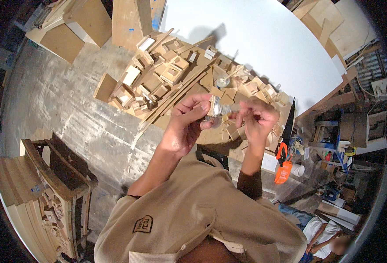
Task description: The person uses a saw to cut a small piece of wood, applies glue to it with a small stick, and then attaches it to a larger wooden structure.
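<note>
Above the work table, my left hand (pixel 185 122) pinches a small light-coloured wooden piece (pixel 212 107) upright between thumb and fingers. A shiny, pale patch (pixel 222 108) shows just to the right of that piece; what it is I cannot make out. My right hand (pixel 256 117) hovers a short way to the right, its fingers curled in toward the thumb. Whatever those fingertips hold, if anything, is too small and blurred to name. Below both hands, many small wooden parts (pixel 172 72) and thin strips lie on the table.
A large white panel (pixel 255 39) leans over the far side. At right are a handsaw (pixel 284 160) with an orange handle and a white bucket (pixel 297 169). A wooden frame (pixel 62 168) stands at lower left. Another person (pixel 318 236) sits at lower right.
</note>
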`<action>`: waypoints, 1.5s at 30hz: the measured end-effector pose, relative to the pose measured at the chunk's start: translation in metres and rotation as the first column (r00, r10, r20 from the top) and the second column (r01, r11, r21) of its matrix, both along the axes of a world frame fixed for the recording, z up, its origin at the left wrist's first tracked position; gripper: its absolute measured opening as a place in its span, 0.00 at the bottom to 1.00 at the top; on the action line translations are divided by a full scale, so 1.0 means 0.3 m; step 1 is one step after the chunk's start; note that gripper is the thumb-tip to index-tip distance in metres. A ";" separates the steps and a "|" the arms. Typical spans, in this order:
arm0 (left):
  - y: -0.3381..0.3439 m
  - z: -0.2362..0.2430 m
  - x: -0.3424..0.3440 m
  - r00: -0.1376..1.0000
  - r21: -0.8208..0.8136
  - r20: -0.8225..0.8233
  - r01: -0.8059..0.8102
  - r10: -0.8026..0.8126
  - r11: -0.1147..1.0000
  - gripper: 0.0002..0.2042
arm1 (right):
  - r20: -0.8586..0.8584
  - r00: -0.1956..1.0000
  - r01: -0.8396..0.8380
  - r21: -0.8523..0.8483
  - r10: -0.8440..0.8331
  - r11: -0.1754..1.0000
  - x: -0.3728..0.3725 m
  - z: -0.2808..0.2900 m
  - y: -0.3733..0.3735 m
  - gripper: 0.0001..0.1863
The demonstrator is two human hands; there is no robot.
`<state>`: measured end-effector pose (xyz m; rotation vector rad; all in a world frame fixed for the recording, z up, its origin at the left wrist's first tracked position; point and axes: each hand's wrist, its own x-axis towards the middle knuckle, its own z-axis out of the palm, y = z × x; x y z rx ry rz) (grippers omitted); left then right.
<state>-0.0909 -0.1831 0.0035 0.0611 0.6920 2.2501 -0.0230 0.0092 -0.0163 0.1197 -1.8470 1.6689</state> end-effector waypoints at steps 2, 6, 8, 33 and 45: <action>0.006 0.004 -0.001 1.000 -0.034 0.005 -0.015 0.015 0.999 0.10 | -0.034 0.997 0.068 -0.111 -0.072 0.992 -0.036 0.001 -0.010 0.05; 0.019 0.006 -0.001 0.999 -0.121 0.009 -0.051 0.052 0.991 0.10 | -0.108 0.994 -0.037 -0.227 0.013 0.973 -0.032 0.018 -0.012 0.05; 0.022 0.008 0.001 0.998 -0.119 0.011 -0.054 0.055 0.991 0.10 | -0.043 0.998 -0.040 -0.095 0.036 0.995 -0.026 0.011 0.001 0.05; 0.013 0.001 0.029 0.935 -0.216 -0.292 -0.269 0.201 0.938 0.08 | 0.044 0.986 0.151 0.205 -0.163 0.967 0.046 0.109 -0.001 0.14; 0.001 0.018 0.030 0.860 -0.321 -0.485 -0.346 0.161 0.882 0.08 | -0.002 0.984 0.140 0.614 -0.176 0.777 0.112 0.221 0.001 0.13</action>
